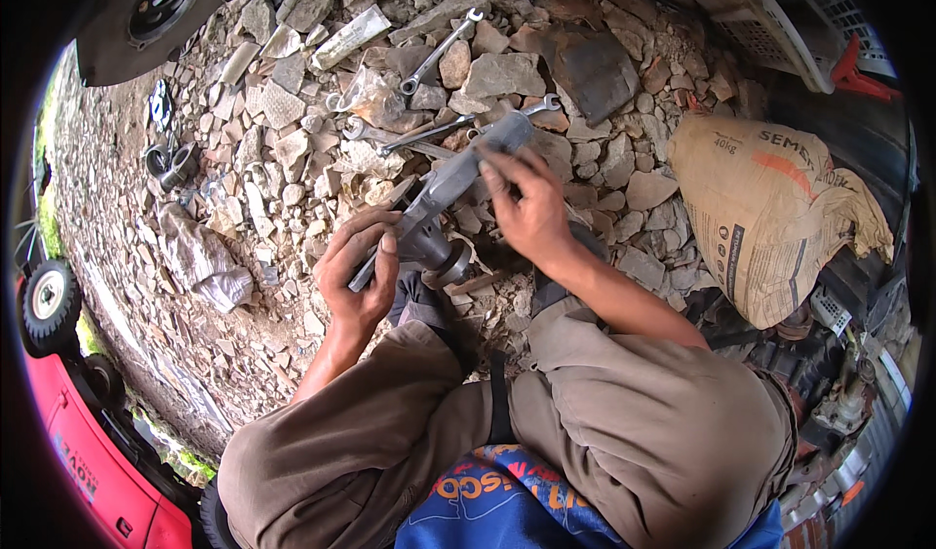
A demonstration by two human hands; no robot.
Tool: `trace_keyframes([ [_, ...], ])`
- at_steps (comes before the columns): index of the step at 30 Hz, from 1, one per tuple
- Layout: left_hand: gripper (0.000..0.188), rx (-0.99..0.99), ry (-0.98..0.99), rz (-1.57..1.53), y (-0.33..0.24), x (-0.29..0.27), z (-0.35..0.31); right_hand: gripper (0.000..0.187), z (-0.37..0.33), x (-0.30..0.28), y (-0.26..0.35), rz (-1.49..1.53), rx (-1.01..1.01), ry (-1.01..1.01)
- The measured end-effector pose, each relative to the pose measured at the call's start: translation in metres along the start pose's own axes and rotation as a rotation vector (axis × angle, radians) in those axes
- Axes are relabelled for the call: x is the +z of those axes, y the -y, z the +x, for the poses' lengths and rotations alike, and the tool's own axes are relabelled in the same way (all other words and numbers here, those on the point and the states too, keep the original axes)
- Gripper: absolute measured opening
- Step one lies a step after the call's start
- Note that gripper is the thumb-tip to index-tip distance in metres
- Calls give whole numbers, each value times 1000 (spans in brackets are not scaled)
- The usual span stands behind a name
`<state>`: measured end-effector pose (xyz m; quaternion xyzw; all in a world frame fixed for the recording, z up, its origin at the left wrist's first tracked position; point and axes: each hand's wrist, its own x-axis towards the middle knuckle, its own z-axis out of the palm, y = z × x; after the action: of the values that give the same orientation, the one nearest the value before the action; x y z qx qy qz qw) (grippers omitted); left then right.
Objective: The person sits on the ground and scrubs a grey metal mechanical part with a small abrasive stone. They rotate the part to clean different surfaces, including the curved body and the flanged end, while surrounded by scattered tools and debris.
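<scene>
A grey cast-metal machine part (pixel 444 193), long with a round stub below, is held tilted above the stones in front of my knees. My left hand (pixel 359 264) is closed around its near-left end, thumb on top. At the far-right end, which is blurred, my right hand (pixel 529 203) touches the part with fingers stretched out and the thumb apart. Its fingertips are partly smeared. Just beyond the part lie a combination wrench (pixel 441 54) and another wrench (pixel 400 139) on the rubble. A wrench end (pixel 542 105) shows behind the part's far tip.
A brown paper cement sack (pixel 765 213) lies at the right, below plastic crates (pixel 770 27). Broken stone covers the ground. At the left are a crumpled cloth-like bag (pixel 205 261), a metal ring-shaped piece (pixel 174 167) and a red vehicle (pixel 83 451). A dark metal plate (pixel 127 42) stands far left.
</scene>
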<state>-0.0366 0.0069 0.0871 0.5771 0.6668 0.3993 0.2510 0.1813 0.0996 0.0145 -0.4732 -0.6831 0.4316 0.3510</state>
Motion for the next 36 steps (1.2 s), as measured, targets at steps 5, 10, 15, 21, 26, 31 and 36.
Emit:
trace_keyframes([
  [5, 16, -16, 14, -21, -3, 1, 0, 27, -4, 8, -23, 88, 181, -112],
  [10, 17, -13, 22, 3, -2, -1, 1, 28, -15, 4, 26, 85, 21, 63],
  [15, 11, -9, -15, -39, -2, 2, 4, 28, -10, 4, -11, 28, 80, -73],
  [21, 17, -41, 10, -26, -6, 1, 8, 31, -4, 5, -37, 40, 19, -147],
  [26, 15, -49, -5, -39, -3, 2, 8, 41, -15, 14, 28, 58, -183, 123],
  [31, 14, -53, -7, -31, -2, 0, 11, 33, -2, 6, 20, -75, -61, 78],
  [36, 16, -136, 0, -62, -6, -1, 10, 40, -2, 3, 18, -64, -119, 97],
])
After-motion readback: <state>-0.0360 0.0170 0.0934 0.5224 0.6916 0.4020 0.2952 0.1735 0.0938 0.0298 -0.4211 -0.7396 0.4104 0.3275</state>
